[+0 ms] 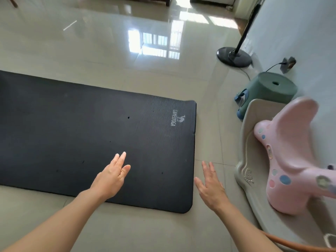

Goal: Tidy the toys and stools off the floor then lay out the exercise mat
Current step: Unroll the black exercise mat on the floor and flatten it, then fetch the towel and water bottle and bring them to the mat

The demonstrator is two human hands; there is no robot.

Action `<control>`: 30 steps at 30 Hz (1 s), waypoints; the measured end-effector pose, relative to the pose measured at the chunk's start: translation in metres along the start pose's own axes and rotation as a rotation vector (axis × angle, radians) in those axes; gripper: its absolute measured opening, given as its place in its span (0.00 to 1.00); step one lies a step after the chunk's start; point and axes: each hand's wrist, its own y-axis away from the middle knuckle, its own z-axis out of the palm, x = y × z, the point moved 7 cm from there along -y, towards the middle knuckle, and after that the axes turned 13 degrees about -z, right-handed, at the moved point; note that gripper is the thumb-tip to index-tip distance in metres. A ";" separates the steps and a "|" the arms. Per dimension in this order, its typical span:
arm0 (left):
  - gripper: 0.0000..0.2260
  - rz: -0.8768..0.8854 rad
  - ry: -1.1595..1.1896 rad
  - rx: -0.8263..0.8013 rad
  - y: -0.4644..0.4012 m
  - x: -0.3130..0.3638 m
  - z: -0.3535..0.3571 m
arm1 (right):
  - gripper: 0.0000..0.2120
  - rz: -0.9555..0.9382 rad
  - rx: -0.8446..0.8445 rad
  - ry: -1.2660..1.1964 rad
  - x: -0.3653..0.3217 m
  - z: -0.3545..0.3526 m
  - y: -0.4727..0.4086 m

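Our left hand (112, 174) hangs over the near right part of the flat black foam exercise mat (72, 135), fingers straight and held together, gripping nothing; whether it touches the mat we cannot tell. Our right hand (211, 186) is spread open at about four o'clock from the left one, over the glossy beige tiled floor (109, 42), just beside the mat's right edge and empty too. The mat lies unrolled and flat, stretching from its rounded right end towards nine o'clock and out of view, with a ribbed band and pale printed logo (177, 120) at twelve o'clock from our right hand. At three o'clock from that hand stands a pink plastic rocking toy with coloured dots (287, 151) on a beige moulded base (249, 142). Beyond it, at one o'clock, a round grey-green plastic stool (272, 88) sits by the pale wall (300, 33), stacked on a blue stool (241, 104), with a black round fan stand (234, 57) farther off at twelve o'clock
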 end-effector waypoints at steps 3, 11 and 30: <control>0.24 -0.032 0.036 -0.026 0.050 0.015 -0.050 | 0.30 -0.008 -0.011 -0.017 -0.044 -0.052 0.031; 0.24 -0.074 0.079 -0.026 0.171 0.047 -0.179 | 0.30 -0.053 0.021 -0.059 -0.149 -0.174 0.103; 0.24 0.053 0.074 0.018 0.250 0.067 -0.300 | 0.30 -0.088 0.101 -0.093 -0.244 -0.246 0.180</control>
